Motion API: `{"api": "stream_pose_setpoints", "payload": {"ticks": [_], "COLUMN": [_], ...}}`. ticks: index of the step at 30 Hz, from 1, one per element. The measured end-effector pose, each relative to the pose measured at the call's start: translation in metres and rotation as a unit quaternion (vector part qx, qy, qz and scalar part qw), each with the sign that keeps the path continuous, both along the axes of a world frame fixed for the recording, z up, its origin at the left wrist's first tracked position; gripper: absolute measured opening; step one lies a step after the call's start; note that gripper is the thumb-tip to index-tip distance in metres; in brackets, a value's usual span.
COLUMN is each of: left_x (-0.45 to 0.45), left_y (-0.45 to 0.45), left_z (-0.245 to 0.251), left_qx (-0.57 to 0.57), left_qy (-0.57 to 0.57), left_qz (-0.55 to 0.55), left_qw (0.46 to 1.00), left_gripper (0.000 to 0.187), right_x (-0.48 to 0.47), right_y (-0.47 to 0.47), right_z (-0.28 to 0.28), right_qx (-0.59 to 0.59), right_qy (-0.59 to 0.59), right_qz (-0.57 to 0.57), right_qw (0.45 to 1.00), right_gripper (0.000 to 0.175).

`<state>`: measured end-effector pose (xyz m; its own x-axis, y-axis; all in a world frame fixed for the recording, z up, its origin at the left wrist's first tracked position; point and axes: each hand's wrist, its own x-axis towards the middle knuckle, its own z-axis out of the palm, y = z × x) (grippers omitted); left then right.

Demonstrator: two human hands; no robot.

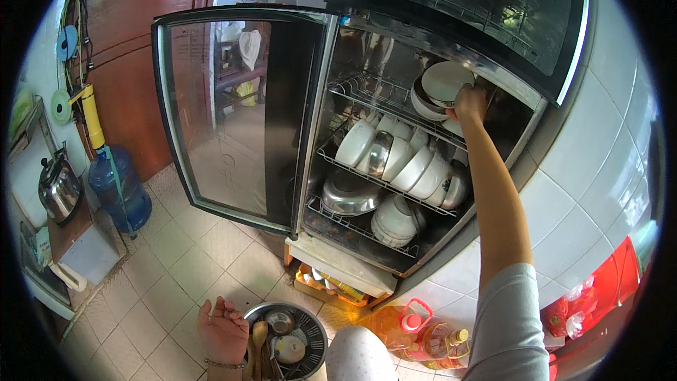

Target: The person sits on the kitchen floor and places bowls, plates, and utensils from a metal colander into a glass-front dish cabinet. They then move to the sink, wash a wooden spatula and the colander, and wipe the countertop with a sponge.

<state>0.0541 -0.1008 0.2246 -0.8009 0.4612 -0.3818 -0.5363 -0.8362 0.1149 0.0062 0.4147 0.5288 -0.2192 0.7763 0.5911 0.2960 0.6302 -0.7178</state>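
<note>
My right hand [469,102] reaches into the top rack of a dish cabinet and grips the edge of a white bowl [448,82]. That bowl is tilted, its pale inside facing me, against another white bowl [424,103] behind and below it. Low on the left, my left hand [223,328] is empty, palm up, with its fingers loosely bent and apart. Beside it is a round metal basin [320,336] with a dark slotted inside. Wooden utensils [259,336], a small metal bowl [280,321] and a white rounded piece of crockery [289,349] lie in the basin.
The cabinet's glass door [227,116] hangs open to the left. White bowls [412,169] line the middle rack [389,184]; a metal basin [351,193] and stacked bowls [394,222] fill the lower one. Oil bottles [389,325] stand by my knee. A blue water jug [120,185] is at left.
</note>
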Motion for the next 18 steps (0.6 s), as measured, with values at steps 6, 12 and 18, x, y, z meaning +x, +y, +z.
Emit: {"api": "stream_pose_setpoints", "payload": {"ticks": [6, 12, 18], "left_x": [0.001, 0.002, 0.001], "left_y": [0.004, 0.005, 0.005], "left_z": [0.000, 0.005, 0.008], "left_qx": [-0.008, 0.014, 0.020], "left_qy": [0.004, -0.001, -0.003], "left_qz": [0.000, -0.007, -0.013], "left_qw": [1.000, 1.000, 1.000], "left_gripper": [0.024, 0.025, 0.027], "right_x": [-0.013, -0.008, -0.022], "right_y": [0.022, 0.013, 0.010], "right_z": [-0.010, -0.019, -0.016], "right_qx": [-0.112, -0.112, -0.049], "right_qy": [-0.145, -0.058, -0.149], "right_qz": [0.052, 0.097, 0.060], "right_qw": [0.982, 0.987, 0.986], "right_gripper": [0.034, 0.048, 0.056]}}
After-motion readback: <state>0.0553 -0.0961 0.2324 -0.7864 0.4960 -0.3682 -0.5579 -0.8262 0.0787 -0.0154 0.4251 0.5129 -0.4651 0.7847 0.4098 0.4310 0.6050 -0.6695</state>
